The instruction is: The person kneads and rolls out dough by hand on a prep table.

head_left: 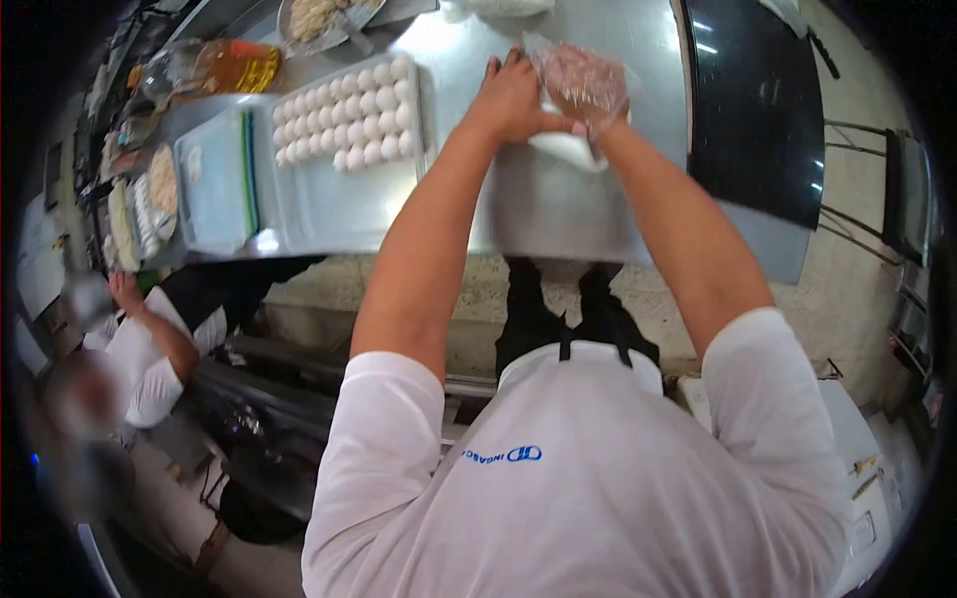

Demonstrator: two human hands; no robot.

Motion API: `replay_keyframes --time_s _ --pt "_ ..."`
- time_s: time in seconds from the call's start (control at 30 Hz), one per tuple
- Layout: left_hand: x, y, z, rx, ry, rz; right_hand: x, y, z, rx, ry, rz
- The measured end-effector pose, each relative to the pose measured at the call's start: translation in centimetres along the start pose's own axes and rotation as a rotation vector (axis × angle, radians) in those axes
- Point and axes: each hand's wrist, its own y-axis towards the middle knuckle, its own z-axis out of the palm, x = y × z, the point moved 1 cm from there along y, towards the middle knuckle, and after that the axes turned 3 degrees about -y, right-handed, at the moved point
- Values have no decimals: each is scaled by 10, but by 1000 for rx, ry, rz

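A clear plastic bag (581, 78) with pinkish contents sits at the far side of the metal table, and its crinkled film catches the light. My right hand (616, 118) is at the bag's near right side, mostly hidden by it, and appears to grip it. To the left of the bag is my left hand (510, 105), its fingers stretched forward beside the bag's edge and its thumb reaching right. Below the bag, between both hands, lies a white object (570, 151), partly covered; its kind cannot be made out. The left thumb touches or overlaps it.
Left on the metal table (459, 189) stands a tray of white eggs (351, 112). Beyond are cutting boards (214, 179), a bottle of yellow liquid (239, 67) and a bowl of pale food (317, 20). A black panel (755, 120) lies right. Another person (150, 349) works at left.
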Motion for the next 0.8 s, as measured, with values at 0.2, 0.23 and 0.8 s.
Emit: replay_keyframes --time_s 0.2,0.23,0.8 --pt "-58 -51 -10 -66 -215 -51 -27 -43 6 -177 342 -474" --pt "-92 -50 -14 -19 -108 -101 -37 -69 4 -244 506 -498" --pt "-35 12 60 -400 55 -199 -18 -47 0 -350 481 -158"
